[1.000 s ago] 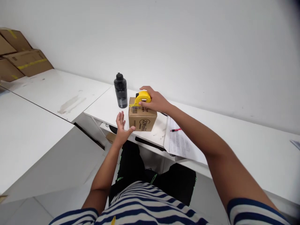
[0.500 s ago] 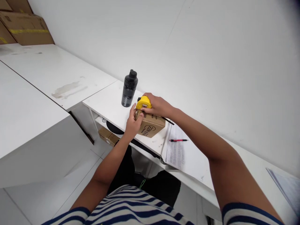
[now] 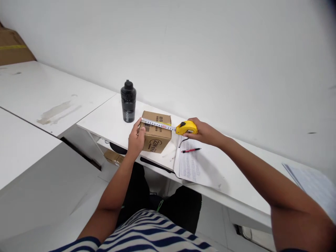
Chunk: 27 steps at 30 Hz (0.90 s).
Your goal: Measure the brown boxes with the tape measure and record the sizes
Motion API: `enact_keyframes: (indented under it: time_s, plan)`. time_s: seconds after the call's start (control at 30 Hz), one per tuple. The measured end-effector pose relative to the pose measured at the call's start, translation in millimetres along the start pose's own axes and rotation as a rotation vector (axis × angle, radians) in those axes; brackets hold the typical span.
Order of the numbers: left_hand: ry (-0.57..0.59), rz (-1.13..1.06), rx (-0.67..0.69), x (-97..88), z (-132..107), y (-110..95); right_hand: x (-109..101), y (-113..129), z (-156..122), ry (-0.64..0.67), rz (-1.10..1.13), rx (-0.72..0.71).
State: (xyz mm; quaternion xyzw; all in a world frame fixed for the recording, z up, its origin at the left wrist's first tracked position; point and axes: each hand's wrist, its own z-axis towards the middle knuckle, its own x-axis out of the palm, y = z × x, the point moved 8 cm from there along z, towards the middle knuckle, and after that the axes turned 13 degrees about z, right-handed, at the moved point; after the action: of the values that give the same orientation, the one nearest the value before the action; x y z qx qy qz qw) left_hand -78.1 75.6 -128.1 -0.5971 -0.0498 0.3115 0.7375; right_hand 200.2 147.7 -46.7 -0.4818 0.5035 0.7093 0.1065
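A small cardboard box (image 3: 157,136) stands on the white desk (image 3: 110,119). My left hand (image 3: 135,140) grips the box's left side and pins the tape's end at the top left corner with the thumb. My right hand (image 3: 203,132) is closed around a yellow tape measure (image 3: 186,127) just right of the box. The white tape blade (image 3: 159,124) stretches across the box's top front edge between the two hands.
A black bottle (image 3: 128,101) stands left of and behind the box. A printed sheet (image 3: 196,168) with a red pen (image 3: 191,150) lies to the right, more paper (image 3: 312,182) at far right. Another desk (image 3: 39,91) and a cardboard carton (image 3: 13,49) are at left.
My right hand has drawn the tape measure to the right, pulling the blade out across the box top. My left hand shifted to the box's left corner and holds the tape end.
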Motion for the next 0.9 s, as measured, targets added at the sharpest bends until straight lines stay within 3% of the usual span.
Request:
enact_keyframes:
  time_s: [0.23,0.4,0.6,0.77,0.9]
  plan:
    - [-0.029,-0.026,-0.018,1.0,3,2,-3,-6,-6,-0.006,0.030,0.010]
    - [-0.018,-0.013,-0.062,0.8,3,1,-9,-3,7,-0.053,0.002,-0.050]
    - [-0.022,-0.017,-0.041,-1.0,5,-3,-5,20,25,-0.071,0.023,-0.154]
    - [-0.015,-0.009,-0.027,-0.2,7,-4,-5,29,28,-0.050,-0.032,-0.071]
    - [-0.017,0.020,-0.042,-0.9,6,-9,-12,41,33,-0.040,-0.127,-0.089]
